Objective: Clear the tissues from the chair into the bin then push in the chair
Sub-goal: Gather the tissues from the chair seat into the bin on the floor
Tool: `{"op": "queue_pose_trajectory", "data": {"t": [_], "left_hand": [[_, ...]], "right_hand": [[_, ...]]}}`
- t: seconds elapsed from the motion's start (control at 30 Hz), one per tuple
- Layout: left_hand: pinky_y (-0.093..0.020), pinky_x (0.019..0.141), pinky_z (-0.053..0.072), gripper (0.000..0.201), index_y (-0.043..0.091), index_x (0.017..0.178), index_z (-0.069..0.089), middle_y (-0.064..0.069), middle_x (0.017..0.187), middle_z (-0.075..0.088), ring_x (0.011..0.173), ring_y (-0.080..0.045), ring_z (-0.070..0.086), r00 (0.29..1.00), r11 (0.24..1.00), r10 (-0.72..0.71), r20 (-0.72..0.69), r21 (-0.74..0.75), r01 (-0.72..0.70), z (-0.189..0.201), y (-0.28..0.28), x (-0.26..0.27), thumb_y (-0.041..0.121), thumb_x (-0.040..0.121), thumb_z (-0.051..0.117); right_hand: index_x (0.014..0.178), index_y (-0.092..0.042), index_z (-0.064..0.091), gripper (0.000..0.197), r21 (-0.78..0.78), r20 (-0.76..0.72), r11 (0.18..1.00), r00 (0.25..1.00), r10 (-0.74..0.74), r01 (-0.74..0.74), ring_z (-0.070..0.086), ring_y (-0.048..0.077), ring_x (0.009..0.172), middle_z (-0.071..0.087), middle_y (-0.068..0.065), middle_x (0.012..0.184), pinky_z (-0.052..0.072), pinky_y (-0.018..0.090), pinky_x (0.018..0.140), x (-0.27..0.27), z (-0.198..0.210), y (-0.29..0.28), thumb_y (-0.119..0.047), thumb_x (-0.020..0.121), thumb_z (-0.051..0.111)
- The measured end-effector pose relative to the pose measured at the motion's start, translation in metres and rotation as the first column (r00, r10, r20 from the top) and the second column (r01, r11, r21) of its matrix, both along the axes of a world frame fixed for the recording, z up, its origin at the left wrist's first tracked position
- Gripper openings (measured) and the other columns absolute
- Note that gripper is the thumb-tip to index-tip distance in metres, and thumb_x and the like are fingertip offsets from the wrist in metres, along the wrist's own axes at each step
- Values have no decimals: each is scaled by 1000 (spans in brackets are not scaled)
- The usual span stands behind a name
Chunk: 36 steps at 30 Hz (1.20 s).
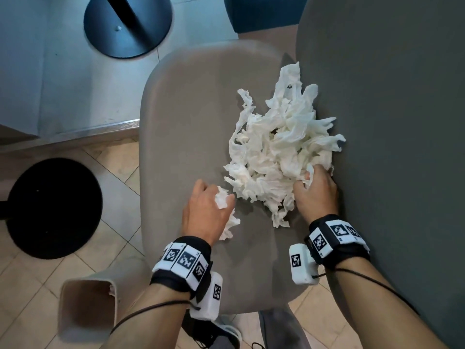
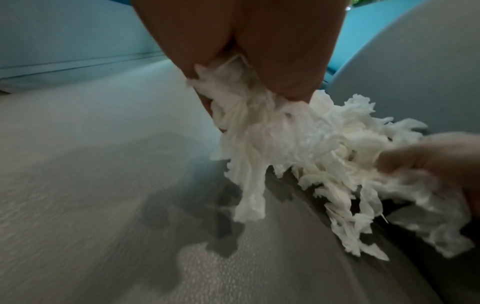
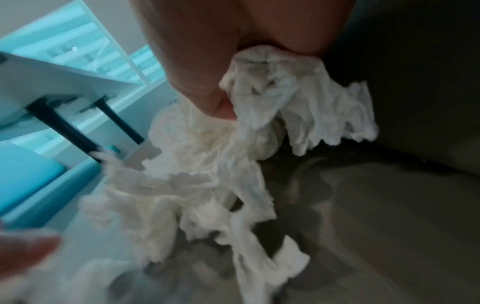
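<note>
Floor and furniture around the work area

A round black pedestal base (image 1: 128, 23) sits at eleven o'clock on a pale grey-blue floor (image 1: 50, 79); a second black disc base (image 1: 54, 207) lies at nine o'clock on beige diagonal tiles (image 1: 32, 280). A teal seat (image 1: 264, 12) shows at twelve o'clock. In the right wrist view, a white tabletop (image 3: 44, 76) on black legs stands at ten o'clock.

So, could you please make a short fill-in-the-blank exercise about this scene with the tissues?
1. The crumpled white tissues lie on the grey padded ____.
2. The left hand grips a small wad of ____.
3. The beige square bin stands on the tiled floor at the person's ____ side.
4. The right hand grips the pile's edge nearest the chair's ____.

Missing words: chair seat; tissue; left; backrest
</note>
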<state>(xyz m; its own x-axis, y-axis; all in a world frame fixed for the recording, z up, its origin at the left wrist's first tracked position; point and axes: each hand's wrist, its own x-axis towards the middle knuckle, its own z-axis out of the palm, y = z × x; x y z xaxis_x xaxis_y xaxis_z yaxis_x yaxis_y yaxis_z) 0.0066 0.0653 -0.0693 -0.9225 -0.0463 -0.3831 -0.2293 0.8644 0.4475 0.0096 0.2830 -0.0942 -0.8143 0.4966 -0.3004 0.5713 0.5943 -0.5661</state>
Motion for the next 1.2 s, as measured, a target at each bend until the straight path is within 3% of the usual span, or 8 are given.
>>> {"op": "queue_pose_trajectory", "data": {"t": [0.1, 0.27, 0.37, 0.6, 0.73, 1.0, 1.1, 1.2], "left_hand": [[-31, 69, 44, 20, 26, 98, 54, 10, 105, 49, 81, -20, 57, 994, 993, -107, -15, 41, 108, -5, 10, -7, 21, 85, 68], [-30, 72, 47, 78, 45, 140, 35, 8, 105, 54, 85, -18, 57, 941, 947, -321, 108, 29, 320, -9, 31, -17, -1, 81, 57], [-29, 76, 45, 51, 33, 128, 55, 6, 113, 56, 94, -20, 59, 948, 954, -300, 102, 13, 300, -9, 30, -18, 7, 84, 59], [-29, 75, 41, 14, 23, 108, 56, 5, 105, 54, 89, -22, 56, 992, 991, -122, 21, 60, 120, 0, 10, -10, 26, 94, 55], [-29, 67, 36, 19, 27, 91, 44, 7, 90, 49, 77, -19, 50, 993, 992, -115, -24, 44, 116, -1, 6, -8, 44, 95, 51], [-31, 73, 43, 66, 41, 142, 29, 3, 108, 59, 91, -20, 58, 971, 971, -240, 21, 18, 239, -16, 33, -21, 13, 90, 59], [-31, 79, 44, 49, 27, 130, 50, 1, 116, 60, 99, -24, 59, 976, 977, -215, 36, -1, 215, -15, 37, -28, 7, 86, 57], [-27, 73, 35, 31, 24, 112, 54, 6, 107, 56, 89, -19, 54, 990, 989, -140, -21, 43, 141, -8, 32, -27, 9, 85, 56]], "right_hand": [[87, -12, 50, 14, -21, -81, 1000, 996, -23, 21, 50, 28, 82, 58, 6, 87, 33, 28, 68, 2, 15, 0, -9, 77, 60], [87, -8, 58, 28, 8, -259, 1000, 966, 19, -18, 48, 16, 85, 54, 6, 97, 32, 11, 70, 16, 30, -6, 12, 69, 49], [88, -7, 66, 35, -65, -278, 995, 959, 55, -76, 53, 11, 86, 60, 6, 98, 31, -2, 76, 23, 30, -10, 15, 70, 46], [77, -19, 59, 8, -193, -162, 981, 985, -53, 21, 54, 10, 73, 61, -4, 82, 42, 23, 67, 24, 38, -14, -13, 78, 65], [66, -16, 48, 21, -130, -162, 991, 986, -39, 17, 43, 15, 60, 48, -2, 66, 35, 27, 60, 27, 43, -10, 1, 72, 59], [68, -16, 50, 29, -73, -271, 997, 963, -1, -20, 52, 18, 77, 53, 5, 89, 37, 8, 68, 35, 50, -6, 13, 71, 49], [73, -14, 52, 24, -103, -285, 994, 958, -10, -20, 55, 21, 77, 58, 3, 83, 46, 30, 71, 40, 56, 1, 10, 74, 48], [77, -21, 55, 22, -202, -272, 979, 957, -97, 42, 51, 18, 68, 57, -8, 76, 44, 34, 65, 42, 62, 6, 0, 79, 51]]}}
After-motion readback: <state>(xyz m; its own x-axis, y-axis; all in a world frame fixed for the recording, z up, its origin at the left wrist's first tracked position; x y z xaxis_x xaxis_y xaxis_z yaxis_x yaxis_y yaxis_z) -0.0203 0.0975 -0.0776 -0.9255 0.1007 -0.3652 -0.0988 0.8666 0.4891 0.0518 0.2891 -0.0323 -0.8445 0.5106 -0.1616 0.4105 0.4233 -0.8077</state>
